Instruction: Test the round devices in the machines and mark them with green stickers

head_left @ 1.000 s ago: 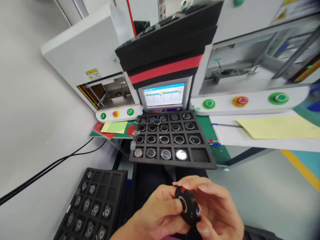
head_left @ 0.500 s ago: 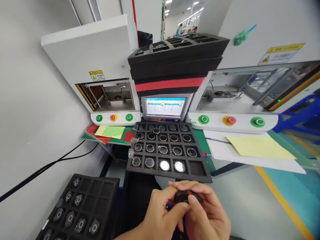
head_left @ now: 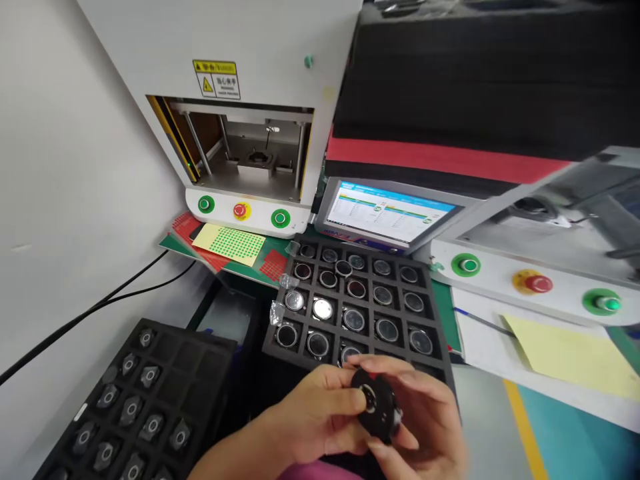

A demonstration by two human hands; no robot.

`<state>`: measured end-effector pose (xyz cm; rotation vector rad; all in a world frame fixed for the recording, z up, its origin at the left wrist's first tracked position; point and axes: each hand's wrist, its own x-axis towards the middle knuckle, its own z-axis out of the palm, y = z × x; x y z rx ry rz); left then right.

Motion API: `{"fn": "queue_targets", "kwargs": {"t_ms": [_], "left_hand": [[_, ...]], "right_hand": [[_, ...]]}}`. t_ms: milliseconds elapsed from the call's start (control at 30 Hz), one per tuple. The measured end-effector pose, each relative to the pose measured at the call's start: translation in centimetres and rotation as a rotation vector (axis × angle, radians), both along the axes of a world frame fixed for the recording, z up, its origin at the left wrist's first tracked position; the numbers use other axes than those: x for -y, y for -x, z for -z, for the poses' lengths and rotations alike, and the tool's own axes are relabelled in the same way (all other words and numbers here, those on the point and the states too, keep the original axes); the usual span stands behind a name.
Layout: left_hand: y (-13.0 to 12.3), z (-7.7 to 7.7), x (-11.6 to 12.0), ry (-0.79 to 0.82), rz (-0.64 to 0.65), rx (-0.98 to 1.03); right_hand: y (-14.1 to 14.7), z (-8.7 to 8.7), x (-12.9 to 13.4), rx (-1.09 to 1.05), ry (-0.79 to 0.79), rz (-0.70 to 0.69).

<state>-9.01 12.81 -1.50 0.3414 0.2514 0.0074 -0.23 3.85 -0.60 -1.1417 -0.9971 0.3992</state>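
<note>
Between both hands is a black round watch case (head_left: pixel 379 408), tilted so that its back with a pale ring shows. The thumb of my left hand (head_left: pixel 320 410) presses on that ring, and its other fingers go behind the case. My right hand (head_left: pixel 430 420) grips the case's right side, fingers above and thumb below. Just beyond the hands lies a black foam tray (head_left: pixel 305 347) with round watch faces in its pockets; the hands cover part of its near edge. One extra round watch part (head_left: pixel 343 268) rests on the dividers between pockets.
A second foam tray (head_left: pixel 200 390) at lower left holds several watch cases, ring side up. Behind stand a press machine (head_left: pixel 250 220) with buttons, a screen (head_left: pixel 393 210), and stacked black foam trays (head_left: pixel 475 87). Yellow paper (head_left: pixel 570 353) lies at right, a green-dot sticker sheet (head_left: pixel 230 243) at left.
My view has swung left and closer to the left machine. The watch case has been turned in my hands, so its ringed back now shows. Both hands still hold it.
</note>
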Motion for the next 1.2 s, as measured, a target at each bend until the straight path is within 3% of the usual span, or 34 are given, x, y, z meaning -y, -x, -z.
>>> {"fn": "queue_targets", "kwargs": {"t_ms": [167,333,467,533,567,667,700,733,833,867,933,1067,1200], "left_hand": [[-0.7,1.0,-1.5,0.116,0.007,-0.022],[-2.4,1.8,-1.7,0.225,0.088,0.035],[-3.9,2.6,-2.6,0.112,0.188,0.06],[-4.8,2.7,-4.2,-0.171,0.202,0.012],[-5.4,2.6,-5.4,-0.441,0.178,-0.038],[-8.1,2.2,-9.7,-1.502,0.015,-0.227],[-9.3,2.2,-11.2,-1.69,0.009,-0.225],[-10.6,2.1,-12.6,-1.848,0.058,-0.179],[-14.2,2.3,-15.8,-2.403,0.475,0.086],[-15.2,2.4,-16.4,-2.511,0.608,0.152],[-16.7,2.4,-17.1,-2.575,0.773,0.207],[-18.0,1.9,-17.1,-2.607,0.883,0.217],[-18.6,1.4,-17.1,-2.639,0.938,0.189]], "right_hand": [[-0.9,0.8,-2.2,0.011,-0.034,0.086],[-1.6,1.6,-2.3,-0.02,-0.069,0.17],[-2.7,2.3,-1.7,-0.056,-0.033,0.283],[-4.0,2.8,-1.4,-0.067,-0.017,0.341],[-4.8,3.0,-1.3,-0.073,0.001,0.368],[-7.4,3.8,-0.6,-0.072,0.057,0.422],[-8.1,4.0,-0.2,-0.06,0.082,0.428],[-8.7,4.3,0.2,-0.048,0.096,0.436],[-9.8,4.8,1.6,-0.026,0.14,0.456],[-9.9,5.0,2.1,-0.027,0.143,0.465],[-10.1,5.2,3.2,-0.033,0.13,0.502],[-10.4,5.4,5.1,-0.066,0.124,0.581],[-11.7,6.0,6.2,-0.021,0.225,0.635]]}}
